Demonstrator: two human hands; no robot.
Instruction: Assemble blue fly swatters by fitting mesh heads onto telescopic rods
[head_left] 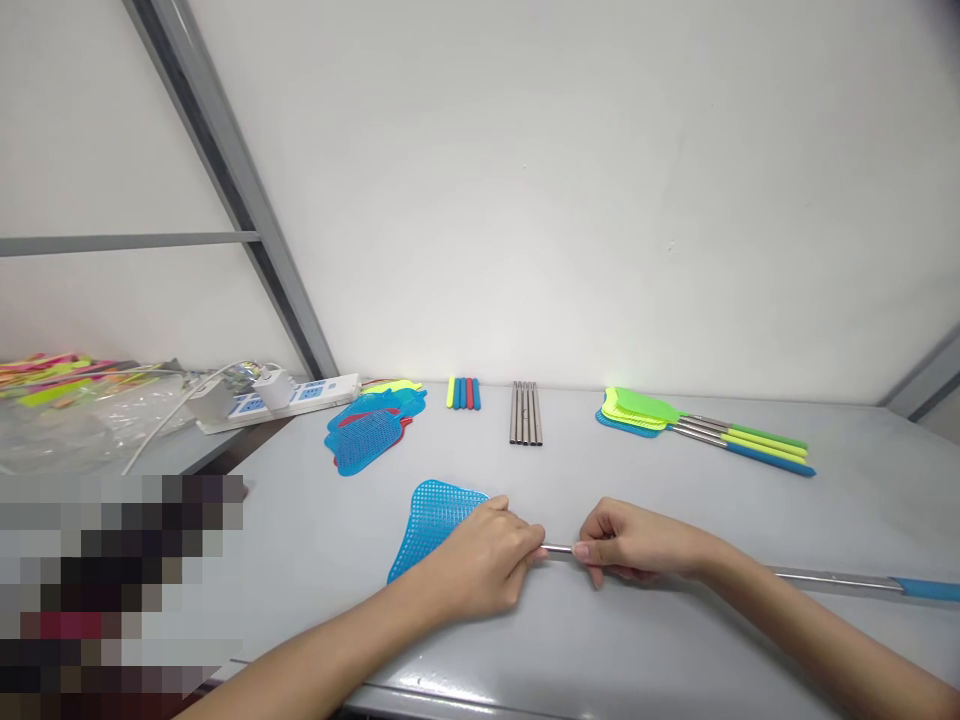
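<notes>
A blue fly swatter (439, 515) lies across the table in front of me, its perforated head partly behind my left hand (491, 555). That hand is closed around the neck, where the head meets the metal rod. My right hand (630, 540) pinches the thin rod (557, 549) just to the right, thumb and fingers pressed on it. Beyond my right forearm the extended rod reappears and ends in a blue handle (930, 589) at the right edge. The join inside my left fingers is hidden.
Behind lie loose swatter heads (367, 440), short coloured handles (463, 393), metal tubes (526, 413) and a stack of assembled fly swatters (637, 408). A power strip (322, 393) with cables and plastic bags (90, 420) are at left. A white wall (525, 200) rises behind the table.
</notes>
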